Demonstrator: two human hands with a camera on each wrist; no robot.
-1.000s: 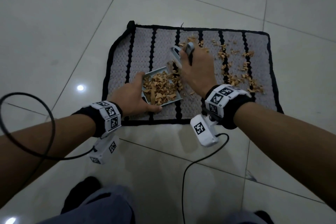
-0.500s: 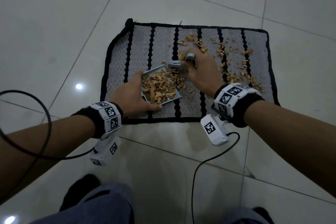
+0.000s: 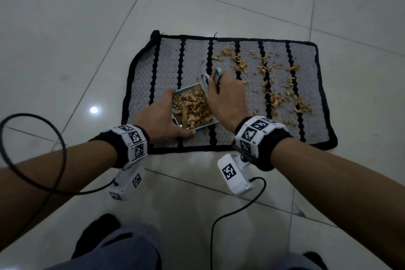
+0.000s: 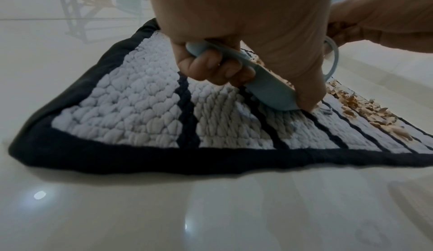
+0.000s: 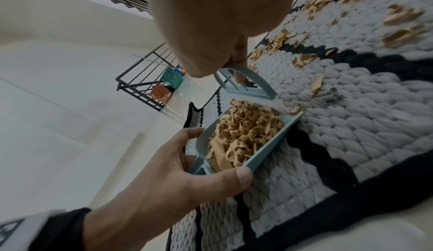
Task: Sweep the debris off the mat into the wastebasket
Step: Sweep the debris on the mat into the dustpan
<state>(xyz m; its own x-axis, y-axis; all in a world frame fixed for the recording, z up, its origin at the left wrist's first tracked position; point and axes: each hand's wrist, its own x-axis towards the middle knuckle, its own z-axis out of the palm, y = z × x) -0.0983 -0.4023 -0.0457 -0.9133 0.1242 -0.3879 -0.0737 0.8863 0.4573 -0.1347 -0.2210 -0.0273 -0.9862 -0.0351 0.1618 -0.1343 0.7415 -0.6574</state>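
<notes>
Brush [image 3: 206,82] moved onto dustpan [image 3: 206,125]; tan shavings [image 3: 192,105] heaped inside.

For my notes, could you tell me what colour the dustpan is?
Pale blue dustpan, clearest in the right wrist view.
</notes>
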